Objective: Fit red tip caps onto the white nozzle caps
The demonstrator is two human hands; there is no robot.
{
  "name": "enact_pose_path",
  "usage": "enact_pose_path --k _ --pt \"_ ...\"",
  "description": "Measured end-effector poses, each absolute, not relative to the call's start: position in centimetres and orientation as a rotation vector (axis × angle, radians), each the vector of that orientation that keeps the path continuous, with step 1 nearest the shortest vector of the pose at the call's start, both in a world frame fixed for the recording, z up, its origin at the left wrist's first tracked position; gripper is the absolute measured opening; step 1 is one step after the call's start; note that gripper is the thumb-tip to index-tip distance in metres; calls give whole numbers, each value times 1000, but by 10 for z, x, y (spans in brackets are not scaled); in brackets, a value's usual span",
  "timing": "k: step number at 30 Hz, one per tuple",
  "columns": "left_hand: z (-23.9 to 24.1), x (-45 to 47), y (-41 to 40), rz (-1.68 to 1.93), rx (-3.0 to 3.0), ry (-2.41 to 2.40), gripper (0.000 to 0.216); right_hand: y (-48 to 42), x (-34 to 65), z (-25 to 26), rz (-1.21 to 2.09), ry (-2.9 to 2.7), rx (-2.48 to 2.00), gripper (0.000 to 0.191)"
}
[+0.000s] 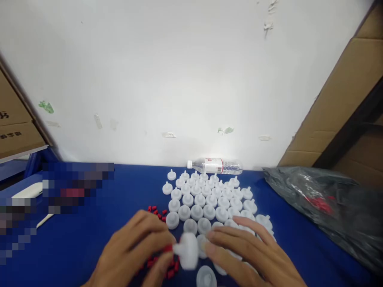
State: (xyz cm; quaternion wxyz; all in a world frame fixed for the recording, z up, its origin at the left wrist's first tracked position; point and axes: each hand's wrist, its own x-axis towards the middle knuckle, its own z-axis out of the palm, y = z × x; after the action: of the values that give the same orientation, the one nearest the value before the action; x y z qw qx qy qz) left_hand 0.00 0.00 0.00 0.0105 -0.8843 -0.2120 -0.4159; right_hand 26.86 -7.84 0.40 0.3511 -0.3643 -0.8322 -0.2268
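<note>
My left hand [136,253] pinches a small red cap [168,248] at its fingertips, right against the stem of a white round plastic part [188,250]. My right hand [249,255] grips that white part from the other side, just above the blue table [89,243]. Several more white round parts [206,197] stand in rows beyond the hands. Loose red caps [155,211] lie on the table by my left hand, some under it.
A clear water bottle [215,166] lies on its side against the white wall. A black plastic bag [326,207] with red pieces inside sits at the right. Cardboard boxes [341,107] lean at the right and left edges. A blurred patch covers the left.
</note>
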Motion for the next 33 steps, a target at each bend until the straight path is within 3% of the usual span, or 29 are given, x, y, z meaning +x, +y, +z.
enact_pose_path --k 6,10,22,33 --pt "13 -16 49 -1182 -2615 -951 9 -70 275 10 -536 -2214 -999 10" --pt "6 -24 69 -1048 -2600 -1079 15 -70 274 8 -512 -2232 -987 8" --pt "3 -27 77 -709 -2576 -1243 25 -71 272 -7 -495 -2228 -937 13" --pt "5 -29 79 -764 -2615 -1273 20 -76 263 -14 -407 -2192 -895 25"
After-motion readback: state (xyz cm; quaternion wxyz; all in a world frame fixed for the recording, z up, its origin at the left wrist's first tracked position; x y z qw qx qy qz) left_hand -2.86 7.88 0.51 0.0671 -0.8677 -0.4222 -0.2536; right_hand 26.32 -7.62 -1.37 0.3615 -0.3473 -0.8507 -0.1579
